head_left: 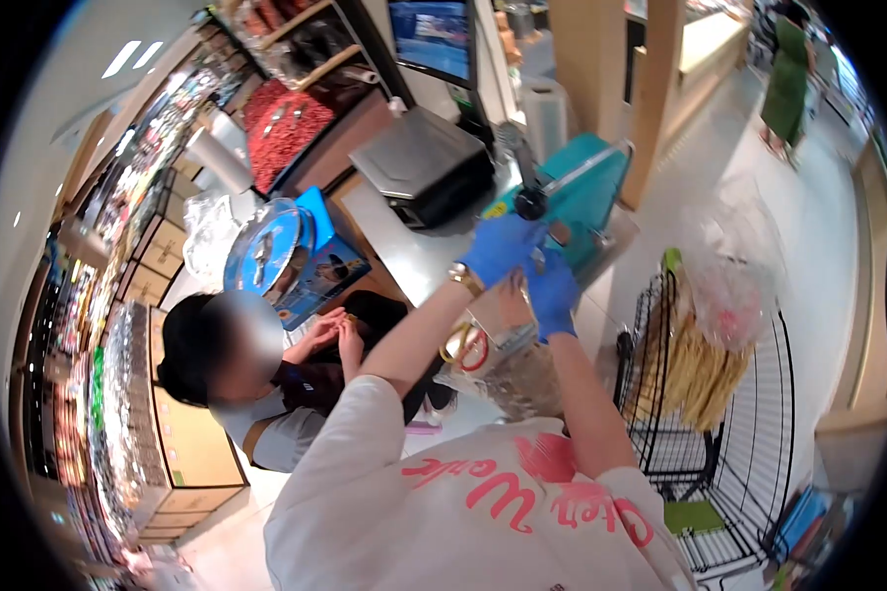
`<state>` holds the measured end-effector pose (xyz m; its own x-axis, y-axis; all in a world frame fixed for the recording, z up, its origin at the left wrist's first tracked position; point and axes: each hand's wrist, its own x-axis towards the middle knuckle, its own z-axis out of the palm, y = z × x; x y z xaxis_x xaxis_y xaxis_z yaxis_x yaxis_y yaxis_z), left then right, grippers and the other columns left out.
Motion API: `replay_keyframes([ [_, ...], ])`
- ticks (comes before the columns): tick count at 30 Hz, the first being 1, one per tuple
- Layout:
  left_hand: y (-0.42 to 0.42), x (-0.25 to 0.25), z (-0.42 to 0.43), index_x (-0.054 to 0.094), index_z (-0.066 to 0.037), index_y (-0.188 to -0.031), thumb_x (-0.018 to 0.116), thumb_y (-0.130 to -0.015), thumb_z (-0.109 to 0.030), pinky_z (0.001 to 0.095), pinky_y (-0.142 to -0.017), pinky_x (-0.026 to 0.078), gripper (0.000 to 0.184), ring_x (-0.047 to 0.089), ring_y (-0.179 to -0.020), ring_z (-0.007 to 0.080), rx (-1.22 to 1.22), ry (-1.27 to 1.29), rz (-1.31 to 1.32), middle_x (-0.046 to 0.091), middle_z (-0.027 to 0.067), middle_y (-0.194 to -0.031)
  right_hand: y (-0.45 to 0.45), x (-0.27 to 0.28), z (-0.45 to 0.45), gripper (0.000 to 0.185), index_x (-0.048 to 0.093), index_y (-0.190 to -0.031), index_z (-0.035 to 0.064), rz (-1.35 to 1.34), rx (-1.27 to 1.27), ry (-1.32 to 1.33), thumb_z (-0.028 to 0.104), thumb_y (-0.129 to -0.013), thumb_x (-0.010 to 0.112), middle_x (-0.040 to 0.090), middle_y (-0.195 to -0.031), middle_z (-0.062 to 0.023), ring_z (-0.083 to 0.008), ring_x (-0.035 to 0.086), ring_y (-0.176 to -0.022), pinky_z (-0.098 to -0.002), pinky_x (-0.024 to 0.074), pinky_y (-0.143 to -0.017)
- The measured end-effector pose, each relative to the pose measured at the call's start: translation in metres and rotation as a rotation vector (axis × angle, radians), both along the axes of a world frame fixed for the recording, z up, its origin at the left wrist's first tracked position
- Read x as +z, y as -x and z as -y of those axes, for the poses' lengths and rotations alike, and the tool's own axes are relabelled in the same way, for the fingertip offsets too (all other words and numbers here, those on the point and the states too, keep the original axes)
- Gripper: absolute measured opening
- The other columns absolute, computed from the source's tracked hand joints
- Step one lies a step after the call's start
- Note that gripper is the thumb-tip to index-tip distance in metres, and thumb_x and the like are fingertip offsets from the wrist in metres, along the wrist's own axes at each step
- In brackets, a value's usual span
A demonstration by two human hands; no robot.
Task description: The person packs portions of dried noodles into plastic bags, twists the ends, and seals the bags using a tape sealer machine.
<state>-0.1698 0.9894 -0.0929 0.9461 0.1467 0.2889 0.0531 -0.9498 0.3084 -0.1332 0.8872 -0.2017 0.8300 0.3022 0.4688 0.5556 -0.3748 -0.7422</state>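
My left hand (503,246), in a blue glove with a gold-coloured watch at the wrist, is at the near side of a teal machine (586,163) with a metal bar and a black knob (530,204). Close beside it is my right hand (552,297), also blue-gloved, its fingers bent inward. Both hands look closed at the machine's front edge, and whatever lies between the fingers is too small or hidden to name. Below them is a clear plastic bag (522,389). Rolls of tape (465,347) sit to the left of my right forearm.
A co-worker (296,394) sits close on my left, hands together. Beyond are a blue box (327,258), a grey-topped device (424,158) and a tray of red goods (291,123). On my right, a black wire cart (660,433) carries bagged yellowish sticks (700,374).
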Motion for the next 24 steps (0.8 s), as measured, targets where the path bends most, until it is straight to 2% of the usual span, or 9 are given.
replay_keyframes([
  [4,-0.012,0.016,-0.005,0.063,-0.013,-0.089,0.058,-0.079,-0.037,0.0380,-0.062,0.049,0.026,0.062,-0.073,0.0292,0.129,-0.046,-0.159,0.064,0.0113,-0.076,-0.008,-0.004,-0.015,0.030,0.061,-0.091,0.0074,0.181,-0.116,0.068,0.035,-0.079,0.058,0.063,-0.082,-0.0148,-0.0332,0.060,-0.076,-0.0417,0.0483,-0.069],
  [8,-0.021,0.006,-0.024,0.063,-0.012,-0.091,0.063,-0.075,-0.034,0.0408,-0.063,0.049,0.028,0.062,-0.073,0.0333,0.289,0.018,0.032,0.065,0.0110,-0.079,-0.023,0.015,-0.026,0.032,0.061,-0.092,0.0061,-0.113,0.042,0.061,0.035,-0.078,0.058,0.064,-0.088,-0.0163,-0.0319,0.061,-0.082,-0.0395,0.0485,-0.073],
  [9,-0.017,0.017,-0.021,0.061,-0.010,-0.089,0.061,-0.071,-0.022,0.0415,-0.067,0.049,0.021,0.060,-0.081,0.0338,0.292,0.063,0.034,0.059,0.0169,-0.090,-0.025,0.017,-0.028,0.032,0.061,-0.092,0.0054,-0.166,0.081,0.130,0.035,-0.078,0.059,0.064,-0.089,-0.0162,-0.0317,0.061,-0.082,-0.0392,0.0485,-0.073],
  [10,-0.018,0.015,-0.028,0.061,-0.010,-0.089,0.061,-0.071,-0.022,0.0415,-0.067,0.049,0.021,0.060,-0.081,0.0338,0.287,0.064,0.028,0.059,0.0169,-0.090,-0.025,0.016,-0.028,0.032,0.061,-0.092,0.0054,-0.172,0.077,0.131,0.035,-0.078,0.059,0.064,-0.089,-0.0162,-0.0317,0.061,-0.082,-0.0392,0.0485,-0.073],
  [12,-0.022,0.015,-0.042,0.060,-0.009,-0.088,0.059,-0.072,-0.020,0.0402,-0.071,0.048,0.019,0.057,-0.089,0.0328,0.183,-0.152,0.091,0.056,0.0171,-0.094,-0.028,0.014,-0.028,0.035,0.057,-0.104,0.0024,-0.140,0.170,0.144,0.027,-0.079,0.060,0.061,-0.098,-0.0186,-0.0347,0.057,-0.092,-0.0407,0.0449,-0.079],
  [17,-0.019,-0.021,-0.073,0.059,-0.011,-0.092,0.057,-0.080,-0.029,0.0381,-0.069,0.049,0.021,0.056,-0.089,0.0263,0.091,0.044,0.131,0.056,0.0102,-0.099,-0.007,0.007,0.006,0.058,0.039,-0.124,0.0016,0.023,0.265,0.125,0.027,-0.076,0.060,0.044,-0.119,-0.0269,-0.0387,0.047,-0.108,-0.0420,0.0395,-0.089],
  [19,-0.006,-0.016,-0.055,0.055,-0.014,-0.098,0.054,-0.086,-0.036,0.0392,-0.069,0.050,0.025,0.056,-0.090,0.0185,0.306,1.115,-0.075,0.056,0.0036,-0.096,0.013,0.011,0.021,0.067,0.031,-0.132,0.0020,0.104,0.254,0.109,0.025,-0.075,0.059,0.035,-0.129,-0.0287,-0.0397,0.040,-0.116,-0.0426,0.0361,-0.093],
  [22,-0.003,-0.015,-0.052,0.051,-0.016,-0.102,0.052,-0.088,-0.038,0.0374,-0.070,0.052,0.026,0.056,-0.089,0.0132,0.195,1.447,-0.063,0.054,-0.0005,-0.091,0.032,0.012,0.014,0.075,0.021,-0.138,0.0039,0.206,0.160,0.308,0.016,-0.073,0.057,0.022,-0.138,-0.0273,-0.0402,0.031,-0.123,-0.0429,0.0320,-0.098],
  [24,-0.006,-0.016,-0.068,0.051,-0.013,-0.102,0.053,-0.089,-0.032,0.0354,-0.072,0.054,0.023,0.058,-0.087,0.0148,0.145,1.460,-0.093,0.055,0.0019,-0.093,0.033,0.009,-0.005,0.076,0.021,-0.138,0.0052,0.209,0.087,0.435,0.010,-0.071,0.055,0.018,-0.140,-0.0271,-0.0406,0.028,-0.125,-0.0432,0.0313,-0.099],
])
